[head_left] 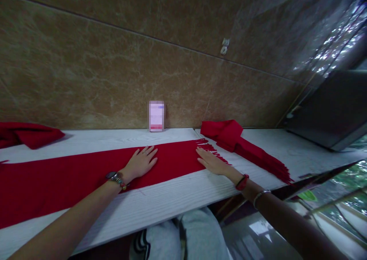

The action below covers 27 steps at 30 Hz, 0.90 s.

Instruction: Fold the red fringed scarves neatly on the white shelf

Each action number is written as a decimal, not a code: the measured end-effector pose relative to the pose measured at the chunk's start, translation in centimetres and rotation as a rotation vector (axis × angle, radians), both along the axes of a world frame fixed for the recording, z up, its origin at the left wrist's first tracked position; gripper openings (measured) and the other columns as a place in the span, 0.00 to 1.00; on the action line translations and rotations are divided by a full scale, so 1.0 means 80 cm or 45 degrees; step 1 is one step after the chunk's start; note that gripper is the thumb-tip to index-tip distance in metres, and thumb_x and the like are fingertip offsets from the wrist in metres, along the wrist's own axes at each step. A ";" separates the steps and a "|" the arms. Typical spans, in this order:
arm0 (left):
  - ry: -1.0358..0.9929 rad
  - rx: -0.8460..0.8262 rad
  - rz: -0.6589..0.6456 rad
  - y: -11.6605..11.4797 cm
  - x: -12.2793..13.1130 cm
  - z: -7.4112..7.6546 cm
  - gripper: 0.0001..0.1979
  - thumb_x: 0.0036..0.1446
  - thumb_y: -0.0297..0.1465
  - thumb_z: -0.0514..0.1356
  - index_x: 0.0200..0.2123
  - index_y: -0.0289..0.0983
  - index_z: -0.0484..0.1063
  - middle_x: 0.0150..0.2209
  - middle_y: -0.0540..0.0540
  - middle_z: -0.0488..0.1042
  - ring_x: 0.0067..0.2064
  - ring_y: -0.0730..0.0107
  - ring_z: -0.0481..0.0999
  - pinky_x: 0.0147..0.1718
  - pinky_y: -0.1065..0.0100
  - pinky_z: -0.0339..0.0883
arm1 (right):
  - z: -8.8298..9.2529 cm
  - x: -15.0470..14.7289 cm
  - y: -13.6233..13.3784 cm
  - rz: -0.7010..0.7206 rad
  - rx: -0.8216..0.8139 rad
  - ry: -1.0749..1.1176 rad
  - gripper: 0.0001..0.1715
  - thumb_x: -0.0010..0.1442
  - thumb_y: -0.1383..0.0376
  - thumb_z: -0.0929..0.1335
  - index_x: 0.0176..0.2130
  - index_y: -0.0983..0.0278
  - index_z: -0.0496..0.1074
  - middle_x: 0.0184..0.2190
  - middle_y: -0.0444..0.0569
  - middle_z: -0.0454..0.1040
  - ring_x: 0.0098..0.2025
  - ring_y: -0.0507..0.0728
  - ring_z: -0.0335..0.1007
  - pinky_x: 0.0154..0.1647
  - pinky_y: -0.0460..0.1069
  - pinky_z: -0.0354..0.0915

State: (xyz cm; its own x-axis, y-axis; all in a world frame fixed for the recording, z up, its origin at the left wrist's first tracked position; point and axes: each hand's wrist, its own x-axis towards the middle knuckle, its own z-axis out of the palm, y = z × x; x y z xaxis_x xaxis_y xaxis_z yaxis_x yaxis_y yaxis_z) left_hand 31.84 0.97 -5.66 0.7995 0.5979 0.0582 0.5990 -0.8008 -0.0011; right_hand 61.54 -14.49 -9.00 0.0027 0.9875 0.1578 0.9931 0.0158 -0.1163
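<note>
A long red scarf (86, 174) lies flat across the white table (160, 199), its fringed end at the right. My left hand (142, 162) rests flat on the scarf near its middle, fingers stretched out. My right hand (210, 162) lies flat on the fringed end of the scarf, fingers extended. Neither hand holds anything. A second red scarf (243, 145), folded, lies just to the right of my right hand with its fringe trailing toward the table's front edge.
Another folded red cloth (27, 134) sits at the far left by the wall. A small blurred card (156, 116) stands against the brown marble wall (114, 73). A dark box (332, 111) is at the right. My lap shows below the table edge.
</note>
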 end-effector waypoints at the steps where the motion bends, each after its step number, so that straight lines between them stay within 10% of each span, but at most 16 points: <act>1: -0.002 -0.001 0.000 0.001 0.000 -0.001 0.26 0.63 0.38 0.41 0.62 0.37 0.52 0.64 0.44 0.49 0.64 0.59 0.47 0.58 0.53 0.45 | -0.002 0.019 -0.005 -0.062 -0.005 0.007 0.32 0.64 0.54 0.52 0.62 0.68 0.52 0.63 0.58 0.50 0.64 0.61 0.44 0.61 0.62 0.47; 9: -0.018 -0.009 0.008 0.000 0.001 0.000 0.26 0.63 0.38 0.40 0.61 0.36 0.53 0.63 0.44 0.49 0.64 0.59 0.48 0.58 0.53 0.44 | -0.009 0.105 -0.043 -0.272 0.101 0.147 0.38 0.62 0.48 0.50 0.61 0.68 0.54 0.60 0.60 0.56 0.62 0.64 0.49 0.61 0.61 0.49; 19: -0.135 -0.021 -0.004 -0.002 -0.004 -0.002 0.24 0.63 0.39 0.42 0.59 0.38 0.57 0.63 0.43 0.51 0.63 0.60 0.50 0.58 0.54 0.46 | 0.049 -0.078 0.083 0.311 0.179 0.128 0.31 0.62 0.54 0.58 0.59 0.68 0.58 0.59 0.58 0.59 0.61 0.59 0.53 0.61 0.56 0.51; 27: -0.039 0.020 0.331 0.017 -0.040 0.004 0.26 0.63 0.43 0.40 0.61 0.40 0.54 0.63 0.40 0.51 0.62 0.48 0.50 0.55 0.46 0.48 | 0.013 -0.094 0.144 0.233 0.184 0.130 0.26 0.62 0.60 0.58 0.55 0.71 0.62 0.56 0.62 0.62 0.59 0.61 0.56 0.59 0.59 0.53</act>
State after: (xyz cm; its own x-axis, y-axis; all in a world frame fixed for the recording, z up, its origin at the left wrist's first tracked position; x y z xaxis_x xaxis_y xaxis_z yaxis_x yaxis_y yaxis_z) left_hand 28.66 2.34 -5.35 0.6168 0.7818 0.0914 0.7845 -0.6200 0.0088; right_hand 53.99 -2.99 -7.97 -0.1504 0.9402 0.3058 0.9554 0.2177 -0.1996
